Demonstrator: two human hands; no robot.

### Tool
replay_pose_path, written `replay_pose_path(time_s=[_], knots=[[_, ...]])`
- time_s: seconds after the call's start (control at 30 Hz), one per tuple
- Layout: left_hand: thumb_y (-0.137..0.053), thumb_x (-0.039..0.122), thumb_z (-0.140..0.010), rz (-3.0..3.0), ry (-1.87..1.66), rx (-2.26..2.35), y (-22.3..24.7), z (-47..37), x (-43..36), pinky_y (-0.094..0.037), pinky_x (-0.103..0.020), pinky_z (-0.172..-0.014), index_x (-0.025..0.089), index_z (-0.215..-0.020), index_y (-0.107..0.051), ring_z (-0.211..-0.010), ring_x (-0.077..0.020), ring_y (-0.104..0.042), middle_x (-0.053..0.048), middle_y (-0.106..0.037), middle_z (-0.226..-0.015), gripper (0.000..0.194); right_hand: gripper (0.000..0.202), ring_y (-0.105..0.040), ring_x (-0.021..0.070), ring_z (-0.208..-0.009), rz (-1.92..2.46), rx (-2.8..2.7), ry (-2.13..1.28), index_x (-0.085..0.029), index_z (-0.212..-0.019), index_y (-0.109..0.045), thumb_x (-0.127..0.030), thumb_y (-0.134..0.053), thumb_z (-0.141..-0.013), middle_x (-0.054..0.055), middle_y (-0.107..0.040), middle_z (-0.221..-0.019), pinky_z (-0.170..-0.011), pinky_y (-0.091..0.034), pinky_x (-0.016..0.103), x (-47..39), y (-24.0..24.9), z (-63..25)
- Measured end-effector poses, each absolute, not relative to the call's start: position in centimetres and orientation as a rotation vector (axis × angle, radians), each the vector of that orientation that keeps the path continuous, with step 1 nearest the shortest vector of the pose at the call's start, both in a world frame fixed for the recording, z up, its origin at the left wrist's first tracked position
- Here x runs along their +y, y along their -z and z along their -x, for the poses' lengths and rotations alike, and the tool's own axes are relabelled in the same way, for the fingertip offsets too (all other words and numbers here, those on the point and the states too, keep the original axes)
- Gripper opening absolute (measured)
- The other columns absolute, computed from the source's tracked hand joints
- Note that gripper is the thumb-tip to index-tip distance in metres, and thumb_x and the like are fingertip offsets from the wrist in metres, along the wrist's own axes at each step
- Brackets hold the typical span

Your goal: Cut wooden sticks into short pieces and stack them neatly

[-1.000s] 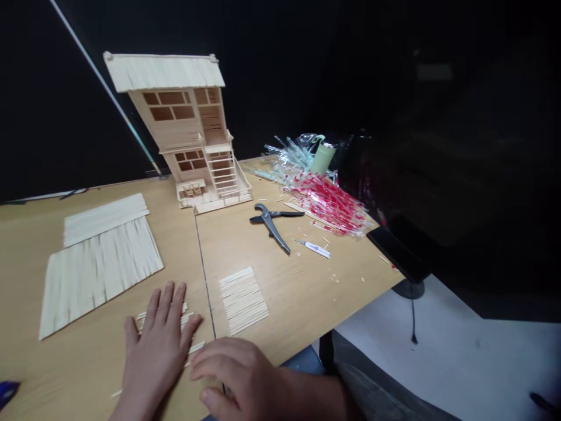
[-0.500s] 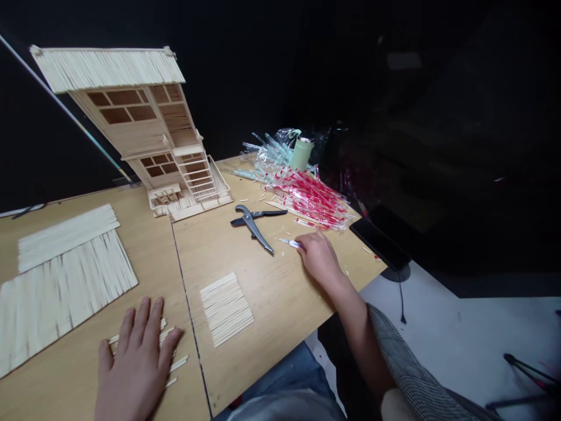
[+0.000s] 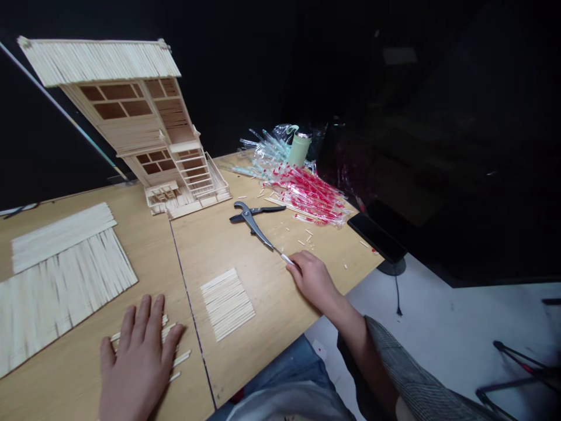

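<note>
My left hand (image 3: 137, 354) lies flat with spread fingers over several short wooden sticks (image 3: 181, 358), which stick out from under it. In my right hand (image 3: 313, 278) is a small craft knife with a white handle (image 3: 287, 259). Its thin blade points away and left, ending close to the handle tip of a pair of grey and black hand cutters (image 3: 256, 225). Whether blade and cutters touch I cannot tell. Between my hands lies a small panel of sticks laid side by side (image 3: 228, 304).
A two-storey stick house (image 3: 135, 128) stands at the back left. Larger stick panels (image 3: 65, 286) lie at the left. Red-marked plastic wrappers (image 3: 309, 193), a green bottle (image 3: 300, 149) and a black phone-like slab (image 3: 377, 237) are at the right. Small stick scraps (image 3: 307, 237) dot the table.
My right hand has moved closer to me with the knife, uncovering small scraps on the table. My left hand stays over the sticks. The view has shifted slightly.
</note>
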State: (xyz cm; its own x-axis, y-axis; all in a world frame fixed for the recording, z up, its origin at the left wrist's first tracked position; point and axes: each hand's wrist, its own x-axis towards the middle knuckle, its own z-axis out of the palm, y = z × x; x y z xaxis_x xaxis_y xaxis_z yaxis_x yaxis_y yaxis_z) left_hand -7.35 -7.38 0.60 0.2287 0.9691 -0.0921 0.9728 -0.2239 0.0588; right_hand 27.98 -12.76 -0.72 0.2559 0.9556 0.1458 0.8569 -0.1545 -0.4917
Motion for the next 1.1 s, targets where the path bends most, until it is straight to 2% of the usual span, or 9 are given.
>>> replay_pose_path(time_s=[0.17,0.27,0.5,0.63,0.73,0.9,1.1], knots=[[-0.025,0.048,-0.098,-2.359,0.083,1.867,-1.0,7.3,-7.3,-0.01,-0.061,-0.12,0.019,-0.158,-0.023,-0.154,-0.0292,-0.009,-0.009,-0.018,-0.166,0.067,0.008,-0.061,0.0229,-0.083,2.232,-1.559,-0.083,-0.014,-0.088,-0.069,-0.012,-0.061,-0.091,0.011,-0.068,-0.089,-0.076,-0.044,0.031,-11.2,0.0,-31.4],[-0.024,0.048,-0.098,-2.357,0.082,1.862,-0.9,7.4,-7.2,-0.011,-0.061,-0.12,0.018,-0.158,-0.023,-0.154,-0.0296,-0.009,-0.009,-0.018,-0.166,0.068,0.01,-0.062,0.0226,-0.085,2.112,-1.555,-0.054,-0.014,-0.096,-0.071,-0.016,-0.062,-0.092,0.01,-0.069,-0.091,-0.078,-0.045,0.031,-12.0,-1.1,-32.9],[-0.026,0.049,-0.097,-2.377,0.073,1.841,0.0,8.1,-6.9,-0.01,-0.061,-0.12,0.023,-0.16,-0.016,-0.154,-0.0286,-0.007,-0.008,-0.017,-0.166,0.069,0.025,-0.062,0.0184,-0.084,1.582,-2.016,-0.594,-0.021,-0.113,-0.074,-0.033,-0.058,-0.098,0.007,-0.068,-0.088,-0.075,-0.048,0.028,-18.3,-1.1,-32.2],[-0.03,0.05,-0.097,-2.363,0.046,1.832,0.6,8.4,-6.7,-0.008,-0.061,-0.12,0.027,-0.16,-0.011,-0.154,-0.0288,-0.005,-0.007,-0.016,-0.167,0.07,0.028,-0.061,0.0183,-0.082,1.567,-1.962,-0.558,-0.022,-0.111,-0.076,-0.038,-0.058,-0.098,0.007,-0.068,-0.084,-0.074,-0.048,0.029,-18.6,0.6,-35.3],[-0.029,0.051,-0.097,-2.383,0.015,1.829,1.0,8.5,-6.7,-0.009,-0.061,-0.119,0.027,-0.16,-0.01,-0.154,-0.0297,-0.006,-0.007,-0.016,-0.167,0.07,0.028,-0.059,0.0205,-0.082,1.767,-1.92,-0.326,-0.021,-0.113,-0.075,-0.035,-0.056,-0.098,0.009,-0.066,-0.085,-0.075,-0.047,0.032,-16.1,1.2,-38.3],[-0.023,0.049,-0.099,-2.383,-0.019,1.866,0.9,8.2,-7.0,-0.007,-0.058,-0.121,0.032,-0.16,-0.007,-0.155,-0.0259,-0.006,-0.003,-0.016,-0.167,0.065,0.023,-0.058,0.0229,-0.089,2.046,-1.741,-0.075,-0.019,-0.109,-0.076,-0.024,-0.059,-0.095,0.01,-0.067,-0.091,-0.084,-0.046,0.036,-12.2,0.1,-40.0],[-0.025,0.048,-0.098,-2.355,0.075,1.867,-0.2,7.7,-7.1,-0.009,-0.059,-0.121,0.023,-0.159,-0.019,-0.155,-0.0272,-0.005,-0.007,-0.017,-0.166,0.067,0.024,-0.059,0.0183,-0.084,1.729,-1.965,-0.432,-0.023,-0.116,-0.074,-0.026,-0.06,-0.096,0.006,-0.065,-0.088,-0.079,-0.046,0.028,-11.9,-0.4,-35.7]])
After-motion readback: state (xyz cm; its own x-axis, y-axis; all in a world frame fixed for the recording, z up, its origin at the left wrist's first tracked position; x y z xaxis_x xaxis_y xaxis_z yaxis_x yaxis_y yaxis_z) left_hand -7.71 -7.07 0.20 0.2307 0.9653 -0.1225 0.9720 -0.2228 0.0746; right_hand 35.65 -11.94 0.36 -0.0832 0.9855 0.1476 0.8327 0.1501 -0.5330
